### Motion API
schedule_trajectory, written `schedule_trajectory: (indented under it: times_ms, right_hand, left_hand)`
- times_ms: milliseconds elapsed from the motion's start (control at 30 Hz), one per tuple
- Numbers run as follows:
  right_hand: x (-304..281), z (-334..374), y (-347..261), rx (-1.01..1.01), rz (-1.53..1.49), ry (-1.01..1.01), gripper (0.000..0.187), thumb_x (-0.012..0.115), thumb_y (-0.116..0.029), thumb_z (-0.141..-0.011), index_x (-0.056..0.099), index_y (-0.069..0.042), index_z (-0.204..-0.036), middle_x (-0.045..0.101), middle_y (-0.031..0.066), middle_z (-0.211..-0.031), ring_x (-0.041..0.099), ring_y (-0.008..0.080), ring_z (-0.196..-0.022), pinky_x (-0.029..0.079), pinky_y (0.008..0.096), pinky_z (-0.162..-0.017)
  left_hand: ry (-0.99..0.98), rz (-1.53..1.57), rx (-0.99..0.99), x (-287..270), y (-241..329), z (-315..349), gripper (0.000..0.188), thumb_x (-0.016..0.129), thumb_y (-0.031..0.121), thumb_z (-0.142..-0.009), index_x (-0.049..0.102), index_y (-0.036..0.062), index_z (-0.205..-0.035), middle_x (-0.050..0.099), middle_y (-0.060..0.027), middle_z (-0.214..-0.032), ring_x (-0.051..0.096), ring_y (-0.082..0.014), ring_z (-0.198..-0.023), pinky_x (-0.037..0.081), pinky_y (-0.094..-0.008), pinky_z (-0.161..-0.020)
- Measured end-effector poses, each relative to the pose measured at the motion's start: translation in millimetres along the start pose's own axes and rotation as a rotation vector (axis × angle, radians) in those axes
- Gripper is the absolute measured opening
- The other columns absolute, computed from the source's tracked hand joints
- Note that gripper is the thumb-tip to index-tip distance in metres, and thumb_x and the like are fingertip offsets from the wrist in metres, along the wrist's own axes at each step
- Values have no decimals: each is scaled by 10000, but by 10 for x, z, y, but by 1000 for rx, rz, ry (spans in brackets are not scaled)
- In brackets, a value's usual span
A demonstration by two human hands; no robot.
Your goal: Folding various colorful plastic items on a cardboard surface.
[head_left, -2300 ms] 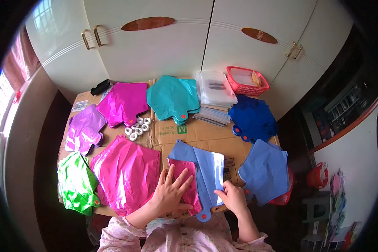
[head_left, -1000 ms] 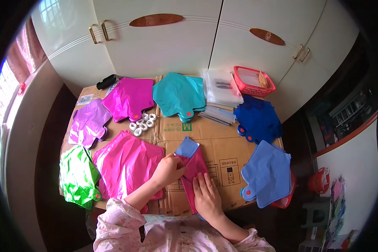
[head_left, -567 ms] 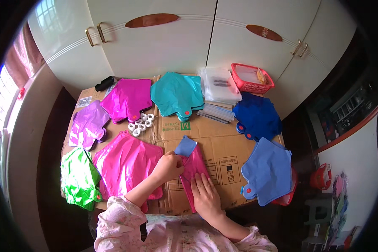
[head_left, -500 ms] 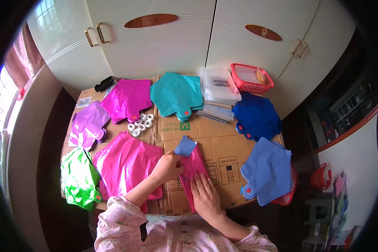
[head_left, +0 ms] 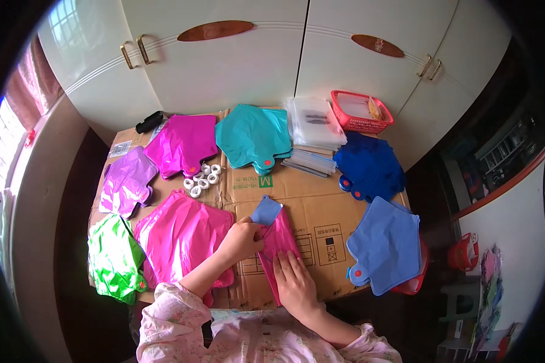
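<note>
The left hand [head_left: 245,237] is curled at the left edge of the folded piece [head_left: 280,236]; its thumb tip is hidden, so whether it pinches the edge cannot be told. The right hand [head_left: 295,279] lies flat over the near part of the folded piece, fingers extended and close together. The folded piece is a narrow pink strip with a light-blue section at its far end. It rests on the cardboard [head_left: 309,199], long axis pointing away from the person.

Positions relative to the folded piece:
- Left: glossy pink sheets [head_left: 184,242]; farther left, glossy green sheets [head_left: 115,257].
- Right, well apart: light-blue sheets [head_left: 386,245] with a red round mark on the tab.
- Far left: white rings [head_left: 195,192] in a cluster; beyond them, magenta sheets [head_left: 184,144], with purple sheets [head_left: 127,178] farther left.
- Directly beyond: teal sheets [head_left: 252,134].
- Far right: flat strips [head_left: 309,163], clear bags [head_left: 316,124], a red basket [head_left: 362,126] and dark-blue sheets [head_left: 370,168].
</note>
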State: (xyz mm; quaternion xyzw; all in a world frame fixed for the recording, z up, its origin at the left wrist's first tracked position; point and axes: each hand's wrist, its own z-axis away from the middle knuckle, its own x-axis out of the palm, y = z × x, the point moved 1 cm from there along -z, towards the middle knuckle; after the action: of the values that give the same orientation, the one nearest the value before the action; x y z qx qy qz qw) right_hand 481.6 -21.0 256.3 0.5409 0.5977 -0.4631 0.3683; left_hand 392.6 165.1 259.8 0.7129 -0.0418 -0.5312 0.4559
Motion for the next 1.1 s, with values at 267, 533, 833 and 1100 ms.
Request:
schedule_trajectory:
  times_ms: [267,533,833,1100]
  right_hand:
    - [6,2,-7,-10,34,-13,407,474,-142,-850,550,37,-1207,539,180,-1281,474,329,-1237,355,422,-1065]
    - [-5,-7,-19,-1,40,-16,408,480,-117,-836,547,37,-1208,531,175,-1288,474,328,-1237,377,424,-1050]
    - [21,17,-5,-26,32,-49,423,463,-139,-855,529,62,-1221,514,215,-1300,455,342,-1257,362,426,-1065]
    - [15,13,-7,-44,41,-54,420,465,-128,-848,529,75,-1210,510,230,-1294,454,348,-1253,369,417,-1063]
  left_hand:
    - [-45,-26,16,-21,-17,-38,173,703,138,-667,624,-2,-732,584,-175,-789,614,-328,-726,507,-394,-674]
    - [-193,-12,-34,-96,17,-116,174,680,153,-654,600,10,-711,587,-176,-791,611,-342,-736,508,-414,-690]
    - [-152,-16,-14,-60,0,-110,161,668,142,-657,595,8,-709,590,-181,-788,610,-347,-739,506,-421,-686]
    - [-158,-17,-10,-74,-1,-114,150,656,136,-659,594,9,-708,591,-179,-786,611,-346,-735,507,-419,-683]
